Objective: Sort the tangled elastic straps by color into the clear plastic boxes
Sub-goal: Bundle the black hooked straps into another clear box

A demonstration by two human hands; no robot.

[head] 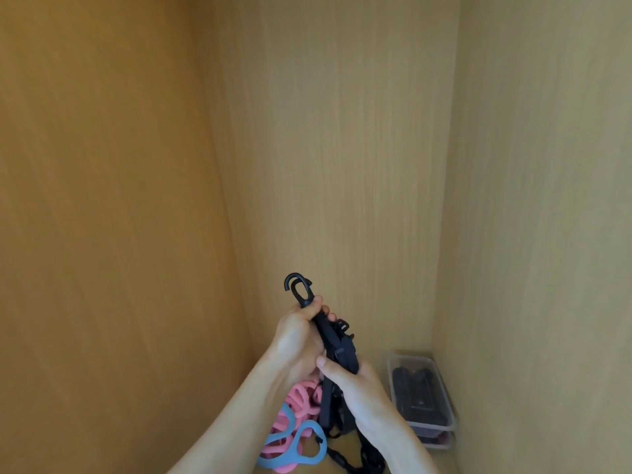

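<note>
I hold a black elastic strap (338, 350) up in front of the back wall, its hook (298, 288) sticking out at the top. My left hand (297, 333) grips the strap just below the hook. My right hand (355, 381) grips the bundled part lower down. The rest of the black strap hangs down to the floor (362, 456). Below my hands lies a tangle of pink straps (301, 398) and blue straps (301, 443). A clear plastic box (422, 398) in the right corner holds black straps.
Wooden panels close the space in: one on the left (102, 234), one at the back (342, 165) and one on the right (547, 234). A second clear box (441, 439) with dark contents sits under the first.
</note>
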